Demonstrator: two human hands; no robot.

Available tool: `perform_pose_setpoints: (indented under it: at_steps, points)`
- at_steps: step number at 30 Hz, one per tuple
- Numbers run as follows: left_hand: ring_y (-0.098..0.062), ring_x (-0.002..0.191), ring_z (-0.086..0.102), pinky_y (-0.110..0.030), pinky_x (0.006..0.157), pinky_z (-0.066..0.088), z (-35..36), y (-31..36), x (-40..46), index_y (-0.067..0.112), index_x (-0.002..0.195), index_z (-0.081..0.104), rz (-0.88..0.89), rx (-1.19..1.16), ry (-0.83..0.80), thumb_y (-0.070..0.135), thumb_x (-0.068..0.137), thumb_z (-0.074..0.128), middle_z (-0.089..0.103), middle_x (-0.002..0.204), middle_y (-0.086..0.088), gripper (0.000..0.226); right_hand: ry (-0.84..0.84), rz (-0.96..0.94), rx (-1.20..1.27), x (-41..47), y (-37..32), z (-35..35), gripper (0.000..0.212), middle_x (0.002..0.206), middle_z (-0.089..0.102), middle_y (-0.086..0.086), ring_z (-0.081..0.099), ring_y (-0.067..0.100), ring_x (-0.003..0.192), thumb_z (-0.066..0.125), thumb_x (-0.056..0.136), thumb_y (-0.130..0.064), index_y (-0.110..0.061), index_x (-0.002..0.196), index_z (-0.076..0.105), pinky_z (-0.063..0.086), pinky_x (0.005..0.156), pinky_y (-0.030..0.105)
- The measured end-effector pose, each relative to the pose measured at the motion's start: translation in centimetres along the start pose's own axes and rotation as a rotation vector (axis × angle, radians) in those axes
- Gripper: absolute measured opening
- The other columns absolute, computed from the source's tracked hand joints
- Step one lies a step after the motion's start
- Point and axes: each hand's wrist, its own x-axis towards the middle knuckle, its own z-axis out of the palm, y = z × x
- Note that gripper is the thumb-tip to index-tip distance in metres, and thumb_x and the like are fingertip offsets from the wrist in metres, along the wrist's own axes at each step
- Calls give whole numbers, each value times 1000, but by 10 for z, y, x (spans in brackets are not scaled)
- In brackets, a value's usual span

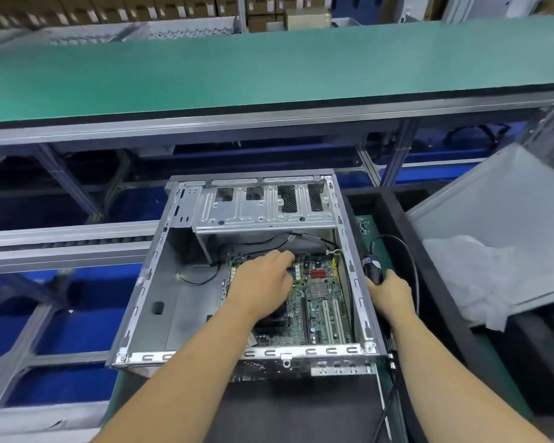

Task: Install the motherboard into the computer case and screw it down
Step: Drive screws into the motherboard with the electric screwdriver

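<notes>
Left hand is lying palm down, fingers extended, on the green motherboard sitting inside the open grey metal computer case, toward its right wall. Right hand is gripping a black corded electric screwdriver just outside that wall. Green conveyor belt is lying beyond.

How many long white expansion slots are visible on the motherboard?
2. Both stand side by side on the motherboard, near its right edge: the left slot and the right slot. The left hand may hide others.
</notes>
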Motion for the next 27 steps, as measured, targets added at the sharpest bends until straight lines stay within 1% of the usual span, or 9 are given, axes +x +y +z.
perform_pose_setpoints:
  at_steps: [3,7,9,11,13,16,19,23,27]
  points:
    - [-22,88,64,-41,72,55,-2,1,-1,24,132,52,-12,-47,10,24,99,42,63,115,3,34,-33,-16,4,-11,-5,-4,46,115,62,24,60,39,105,61,98,-40,1,116,58,51,90,43]
    - [-20,85,62,-39,69,54,-6,-1,-1,24,123,54,-12,-61,55,25,99,41,62,108,5,28,-98,-73,24,-30,-18,-21,34,111,68,16,63,33,102,57,101,-35,-3,112,65,51,87,37]
    - [-22,85,60,-39,68,53,-11,-7,0,23,119,54,-1,-40,77,25,99,42,60,101,4,24,-27,-133,98,-44,-29,-37,28,106,71,9,62,29,99,53,103,-30,-10,113,71,48,86,35]
    - [-25,91,60,-39,71,51,-18,-23,4,22,118,54,34,39,69,28,98,42,60,101,2,24,76,-159,275,-65,-44,-54,29,86,68,-4,59,22,84,48,103,-29,-31,97,75,44,77,33]
    - [-26,96,60,-39,76,51,-30,-49,11,21,118,55,59,138,45,30,98,41,62,104,1,26,72,-202,304,-89,-68,-62,31,83,67,-10,59,20,79,42,102,-43,-34,88,69,46,74,34]
    - [-23,97,60,-38,82,49,-42,-93,12,22,111,59,46,239,22,32,96,41,65,105,1,26,36,-291,-108,-116,-97,-37,44,120,62,8,62,33,105,34,105,-53,-21,129,52,47,82,40]
    - [-21,102,56,-38,86,40,-27,-120,-7,25,117,57,-2,348,2,38,97,39,62,109,3,31,207,-250,-393,-132,-107,-13,48,138,47,19,58,35,113,38,108,-35,-19,151,27,45,77,38]
    - [-23,108,53,-39,90,40,-6,-124,-23,24,125,55,-82,239,-60,37,99,43,57,115,2,32,221,-192,-495,-125,-110,-11,66,146,37,19,53,32,119,44,101,-12,-19,159,14,51,78,36]
    - [-22,101,55,-36,78,37,-14,-111,-32,24,116,54,-130,198,-64,31,99,40,55,108,3,22,242,-222,-521,-109,-121,-8,67,140,41,16,55,30,113,41,99,-7,-20,159,15,49,71,35]
